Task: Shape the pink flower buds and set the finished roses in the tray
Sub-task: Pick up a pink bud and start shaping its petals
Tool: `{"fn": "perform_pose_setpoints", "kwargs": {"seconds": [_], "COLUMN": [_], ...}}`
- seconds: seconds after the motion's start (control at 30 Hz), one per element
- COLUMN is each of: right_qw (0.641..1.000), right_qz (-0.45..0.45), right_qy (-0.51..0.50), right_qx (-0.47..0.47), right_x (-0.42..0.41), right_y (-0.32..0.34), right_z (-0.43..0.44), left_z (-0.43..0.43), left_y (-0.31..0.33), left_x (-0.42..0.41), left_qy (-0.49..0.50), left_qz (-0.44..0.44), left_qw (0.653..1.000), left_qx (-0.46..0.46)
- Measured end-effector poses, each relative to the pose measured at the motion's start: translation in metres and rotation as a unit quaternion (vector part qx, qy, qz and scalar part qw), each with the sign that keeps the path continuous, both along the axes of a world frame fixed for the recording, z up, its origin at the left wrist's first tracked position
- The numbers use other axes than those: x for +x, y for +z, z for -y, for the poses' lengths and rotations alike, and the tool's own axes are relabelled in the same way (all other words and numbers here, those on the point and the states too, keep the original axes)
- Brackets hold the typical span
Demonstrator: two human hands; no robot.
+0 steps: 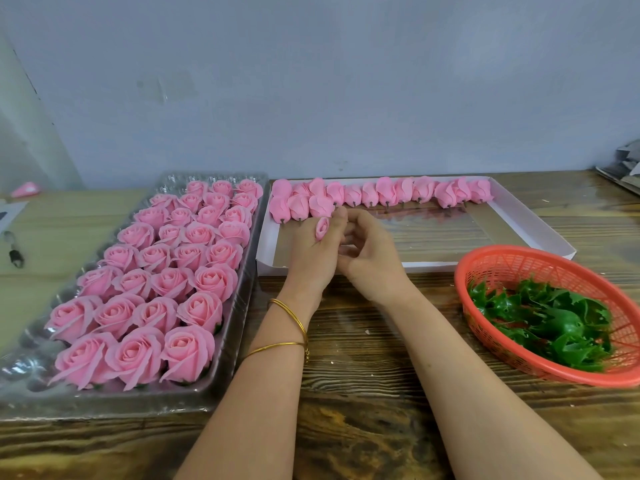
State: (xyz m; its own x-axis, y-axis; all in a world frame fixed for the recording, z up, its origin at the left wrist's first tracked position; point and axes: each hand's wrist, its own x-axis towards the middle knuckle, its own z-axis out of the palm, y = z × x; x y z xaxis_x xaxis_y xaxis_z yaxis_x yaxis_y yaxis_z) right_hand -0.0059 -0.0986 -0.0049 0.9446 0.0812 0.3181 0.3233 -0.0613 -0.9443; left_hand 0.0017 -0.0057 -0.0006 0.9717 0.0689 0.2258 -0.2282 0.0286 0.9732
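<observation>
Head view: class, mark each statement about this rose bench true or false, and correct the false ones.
1. The left hand holds a bud. True.
2. The roses sit in the white box. False: they fill the clear tray. The box holds unshaped buds.
3. The basket holds green leaves. True.
4. The bangles are on the right wrist. False: they are on the left wrist.
</observation>
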Motion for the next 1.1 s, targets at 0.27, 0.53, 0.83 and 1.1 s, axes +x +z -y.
{"fn": "perform_pose_setpoints", "kwargs": {"seconds": [0.27,0.53,0.83,1.1], "right_qw": [0.999,0.999,1.0,0.999], "right_qz": [-0.002,0.011,0.016,-0.014], "right_qy": [0.036,0.034,0.006,0.03], "right_qx": [0.01,0.015,-0.007,0.017], "right_x": [-0.0012,-0.0006,0.0019,0.0047], "right_y": [-0.0009,-0.0001,-0.0031,-0.0049], "right_z": [0.0006,-0.0004,-0.0013,0.002], "left_z": [-0.0048,-0.0014,0.0005,-0.0057], "left_y": [0.0013,0.0011,0.0006,-0.0015], "left_x": [-0.0021,-0.0003,-0.0003,-0.0005], "left_qy": [0.007,0.007,0.006,0.003], "left_qz": [0.027,0.005,0.0,0.039], "left_qw": [0.999,1.0,1.0,0.999], "left_qx": [0.027,-0.015,-0.02,0.028]}}
